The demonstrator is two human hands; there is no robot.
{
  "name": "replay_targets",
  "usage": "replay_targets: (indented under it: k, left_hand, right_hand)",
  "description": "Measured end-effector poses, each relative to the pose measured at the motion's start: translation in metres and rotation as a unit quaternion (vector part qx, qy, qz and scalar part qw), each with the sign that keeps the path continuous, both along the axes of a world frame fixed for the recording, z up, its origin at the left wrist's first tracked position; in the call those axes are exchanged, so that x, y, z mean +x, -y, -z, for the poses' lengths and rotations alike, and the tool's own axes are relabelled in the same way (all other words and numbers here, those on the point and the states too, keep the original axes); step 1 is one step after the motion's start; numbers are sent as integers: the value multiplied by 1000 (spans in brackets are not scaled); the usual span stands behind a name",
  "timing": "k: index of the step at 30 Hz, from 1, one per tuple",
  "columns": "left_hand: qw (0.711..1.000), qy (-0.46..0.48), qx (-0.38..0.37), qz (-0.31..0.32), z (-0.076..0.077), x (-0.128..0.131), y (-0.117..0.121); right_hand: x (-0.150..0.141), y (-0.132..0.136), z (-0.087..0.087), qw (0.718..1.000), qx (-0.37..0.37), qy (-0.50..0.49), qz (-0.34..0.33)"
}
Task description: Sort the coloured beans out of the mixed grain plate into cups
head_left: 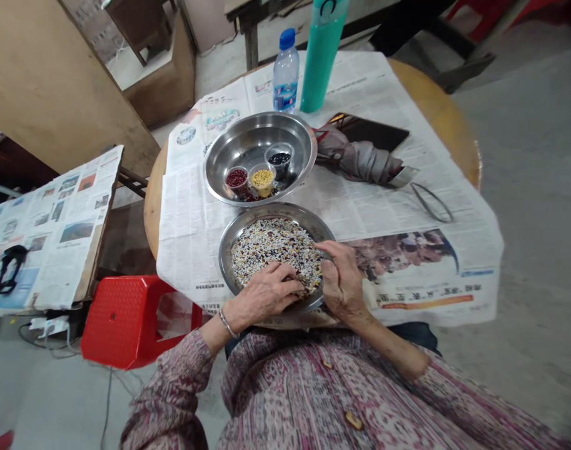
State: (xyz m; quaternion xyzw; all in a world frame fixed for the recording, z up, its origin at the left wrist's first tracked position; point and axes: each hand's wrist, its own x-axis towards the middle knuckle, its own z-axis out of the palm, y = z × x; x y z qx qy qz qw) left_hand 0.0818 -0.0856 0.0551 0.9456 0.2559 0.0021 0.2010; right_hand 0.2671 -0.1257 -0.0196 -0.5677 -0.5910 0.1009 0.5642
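A shallow steel plate [229, 232] near the table's front edge holds a mix of white rice-like grains [271, 247] with black, yellow and dark red beans. My left hand [269, 289] reaches over its front rim. Its fingers are bent together, tips down in the grains, and anything pinched there is hidden. At the right side, my right hand [344, 281] is closed over the plate's rim, index finger reaching inside. Just behind stands a larger steel basin [214, 150] with three clear cups: red beans [237, 179], yellow beans [262, 180] and black beans [280, 159].
Newspaper [191, 231] covers the round table. A water bottle [286, 75] and a teal bottle [320, 62] stand at the back. To the right lie a folded umbrella [364, 159] and a dark flat device [374, 132]. A red stool [121, 319] is at the left.
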Motion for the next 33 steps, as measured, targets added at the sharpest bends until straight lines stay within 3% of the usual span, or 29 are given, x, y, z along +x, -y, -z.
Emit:
replay_targets:
  k: [3,6,12,16,23,29,33]
  left_hand:
    - [999,1,3,-33,2,-21,-4]
    - [994,8,36,-105,4,-33,-18]
    - [968,-2,120,-219,2,-19,-50]
    - [977,-20,97,-191,-1,-3,-54]
    - [987,29,-49,-152,5,18,-45]
    - [988,47,-102,-103,-8,14,-14]
    - [995,32,-95,-19,-14,4,7]
  right_hand:
    - [0,0,0,1000,-6,-4,0]
    - [0,0,-1,1000,-6,-6,-1]
    - [0,0,-1,1000,-9,-6,7]
    - [0,0,0,1000,-14,-6,6]
    - [-1,0,-1,1000,-15,-6,9]
    - [-1,0,0,1000,-26,-4,13]
    - [0,-1,1,999,-29,-5,13]
